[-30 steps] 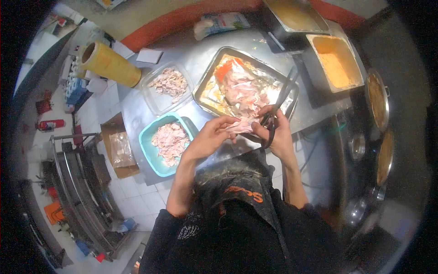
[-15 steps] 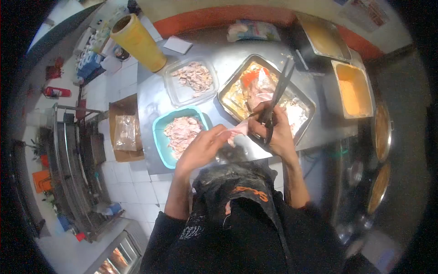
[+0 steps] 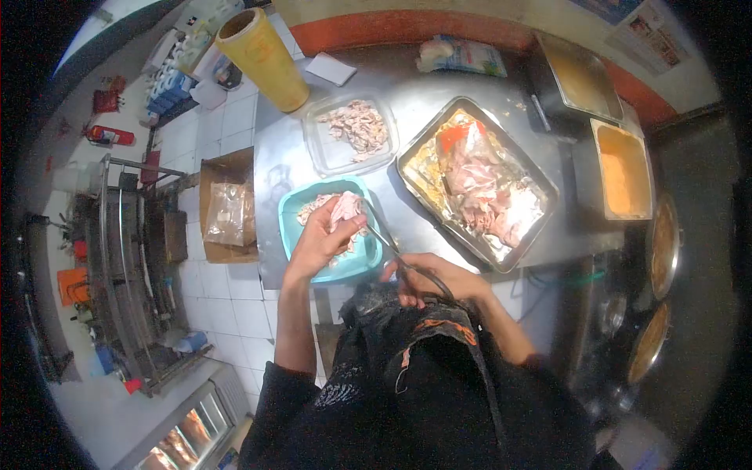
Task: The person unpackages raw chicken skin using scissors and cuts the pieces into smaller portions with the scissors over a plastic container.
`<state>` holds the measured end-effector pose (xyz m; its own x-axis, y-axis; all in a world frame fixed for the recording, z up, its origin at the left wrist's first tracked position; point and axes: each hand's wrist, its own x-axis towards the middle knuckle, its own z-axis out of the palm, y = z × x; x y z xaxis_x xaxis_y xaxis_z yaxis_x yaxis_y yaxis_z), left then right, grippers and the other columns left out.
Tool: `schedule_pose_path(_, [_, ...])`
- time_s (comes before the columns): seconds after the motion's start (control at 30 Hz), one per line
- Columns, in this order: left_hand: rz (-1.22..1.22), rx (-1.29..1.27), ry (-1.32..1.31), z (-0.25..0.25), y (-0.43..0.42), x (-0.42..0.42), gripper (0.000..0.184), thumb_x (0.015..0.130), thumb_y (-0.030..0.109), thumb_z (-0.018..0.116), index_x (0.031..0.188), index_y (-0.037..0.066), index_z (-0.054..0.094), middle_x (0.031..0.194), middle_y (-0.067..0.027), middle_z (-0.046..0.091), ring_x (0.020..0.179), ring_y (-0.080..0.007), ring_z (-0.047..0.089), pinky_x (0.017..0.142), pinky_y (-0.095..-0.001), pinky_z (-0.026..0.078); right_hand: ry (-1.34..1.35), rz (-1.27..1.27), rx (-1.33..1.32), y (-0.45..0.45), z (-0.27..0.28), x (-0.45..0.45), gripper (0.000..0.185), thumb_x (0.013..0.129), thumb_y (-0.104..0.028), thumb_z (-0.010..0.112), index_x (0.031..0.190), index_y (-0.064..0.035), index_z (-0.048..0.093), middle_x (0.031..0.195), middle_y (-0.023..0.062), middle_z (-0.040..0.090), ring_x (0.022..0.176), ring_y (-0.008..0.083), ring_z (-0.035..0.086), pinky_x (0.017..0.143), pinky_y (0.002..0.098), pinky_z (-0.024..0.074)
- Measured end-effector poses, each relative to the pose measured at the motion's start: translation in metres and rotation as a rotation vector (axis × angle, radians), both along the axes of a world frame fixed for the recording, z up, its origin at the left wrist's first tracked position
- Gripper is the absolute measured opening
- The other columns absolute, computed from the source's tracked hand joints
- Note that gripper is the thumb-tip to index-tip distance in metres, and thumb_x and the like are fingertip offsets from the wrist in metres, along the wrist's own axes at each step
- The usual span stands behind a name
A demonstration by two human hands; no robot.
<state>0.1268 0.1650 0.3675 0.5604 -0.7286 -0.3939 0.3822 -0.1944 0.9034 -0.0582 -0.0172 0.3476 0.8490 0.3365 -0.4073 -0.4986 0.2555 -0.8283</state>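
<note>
My left hand [image 3: 319,239] is closed around a pale pink piece of meat [image 3: 346,208], held over a turquoise tub [image 3: 287,211]. Cut meat lies in the tub, partly hidden by that hand. At the table's front edge, my right hand [image 3: 439,280] grips a pair of dark scissors [image 3: 385,235]. Their blades slant up to the left and reach the held meat. To the right, a metal tray [image 3: 427,186] carries a larger piece of meat [image 3: 479,168] on foil, with a red-orange patch at its upper end.
Behind the tub stands a clear plastic container [image 3: 323,160] of cut meat. A big yellow roll [image 3: 270,66] rises at the back left beside white paper [image 3: 330,69]. Deep metal pans [image 3: 619,168] line the right side. A cardboard box [image 3: 215,247] is left of the table.
Both hands have moved left from the metal tray to the turquoise tub, the left carrying the meat. The scissors have swung from pointing up and right to pointing up and left.
</note>
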Motion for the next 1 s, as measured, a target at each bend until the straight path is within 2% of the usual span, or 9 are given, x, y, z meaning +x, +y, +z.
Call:
schedule_pose_path(0.13, [-0.053,0.146,-0.198,0.002,0.003,-0.001,0.029,0.097,0.022,0.067,0.118,0.003,0.060,0.082,0.0029,0.062,0.062,-0.0077,0.053,0.057,-0.0249,0.042,-0.020,-0.002,-0.006,0.004,0.002,0.006,0.049,0.106,-0.050,0.049,0.126,-0.0057,0.060,0.080,0.0030,0.065,0.067,0.0098,0.061,0.060,0.0256,0.0511])
schedule_pose_path(0.23, [0.094,0.046,-0.502,-0.032,0.005,-0.002,0.034,0.098,0.022,0.063,0.121,-0.002,0.059,0.090,-0.0087,0.070,0.075,-0.0194,0.065,0.071,-0.0348,0.052,0.031,0.011,-0.038,0.004,-0.003,0.007,0.048,0.108,-0.043,0.044,0.129,-0.0018,0.056,0.083,0.0054,0.066,0.070,0.0101,0.062,0.063,0.0232,0.0522])
schedule_pose_path(0.33, [0.102,0.381,-0.626,-0.019,0.006,0.002,0.040,0.098,0.023,0.060,0.126,-0.006,0.058,0.100,-0.0196,0.072,0.090,-0.0282,0.069,0.085,-0.0404,0.052,0.044,0.029,-0.094,0.004,-0.006,0.004,0.047,0.109,-0.042,0.042,0.128,-0.0011,0.057,0.082,0.0061,0.066,0.069,0.0108,0.062,0.063,0.0245,0.0521])
schedule_pose_path(0.43, [0.031,0.359,-0.592,-0.027,0.008,0.010,0.041,0.101,0.026,0.059,0.126,-0.007,0.059,0.101,-0.0232,0.073,0.096,-0.0283,0.070,0.086,-0.0402,0.051,-0.045,0.041,-0.088,0.008,-0.016,0.001,0.049,0.107,-0.049,0.046,0.123,-0.0056,0.061,0.078,0.0038,0.065,0.066,0.0114,0.060,0.060,0.0267,0.0506])
schedule_pose_path(0.53, [-0.058,0.372,-0.547,-0.029,0.006,0.014,0.055,0.106,0.041,0.049,0.139,-0.003,0.054,0.122,-0.0261,0.068,0.113,-0.0316,0.067,0.089,-0.0406,0.052,-0.113,0.077,0.007,0.010,-0.017,0.003,0.053,0.108,-0.049,0.041,0.124,-0.0010,0.059,0.080,0.0063,0.067,0.069,0.0111,0.061,0.059,0.0240,0.0483])
schedule_pose_path(0.73, [0.043,0.266,-0.308,-0.005,-0.001,-0.005,0.078,0.106,0.063,0.017,0.162,0.010,0.021,0.158,-0.0258,0.038,0.140,-0.0352,0.046,0.093,-0.0396,0.054,-0.062,0.100,0.130,0.018,-0.025,0.010,0.068,0.103,-0.065,0.037,0.122,-0.0029,0.058,0.081,0.0084,0.067,0.070,0.0123,0.062,0.056,0.0219,0.0471])
schedule_pose_path(0.83, [0.062,0.252,-0.494,-0.008,-0.002,-0.007,0.077,0.106,0.063,0.015,0.164,0.012,0.014,0.152,-0.0273,0.044,0.123,-0.0351,0.058,0.089,-0.0413,0.056,-0.045,0.054,0.163,0.026,-0.027,0.012,0.058,0.107,-0.058,0.036,0.124,-0.0070,0.057,0.080,0.0047,0.067,0.067,0.0098,0.059,0.054,0.0230,0.0440])
schedule_pose_path(0.93, [0.002,0.317,-0.487,0.010,-0.001,-0.012,0.079,0.105,0.065,0.015,0.164,0.013,0.013,0.131,-0.0256,0.054,0.100,-0.0306,0.061,0.085,-0.0424,0.056,-0.051,0.049,0.130,0.029,-0.026,0.016,0.069,0.101,-0.068,0.037,0.119,-0.0035,0.057,0.081,0.0091,0.067,0.070,0.0125,0.062,0.056,0.0225,0.0476])
schedule_pose_path(1.0, [-0.011,0.325,-0.506,0.011,0.003,-0.015,0.079,0.105,0.065,0.016,0.164,0.014,0.012,0.114,-0.0222,0.057,0.087,-0.0265,0.059,0.082,-0.0419,0.056,-0.064,0.037,0.119,0.030,-0.024,0.021,0.067,0.102,-0.066,0.037,0.117,-0.0040,0.057,0.079,0.0079,0.066,0.069,0.0116,0.061,0.055,0.0222,0.0463])
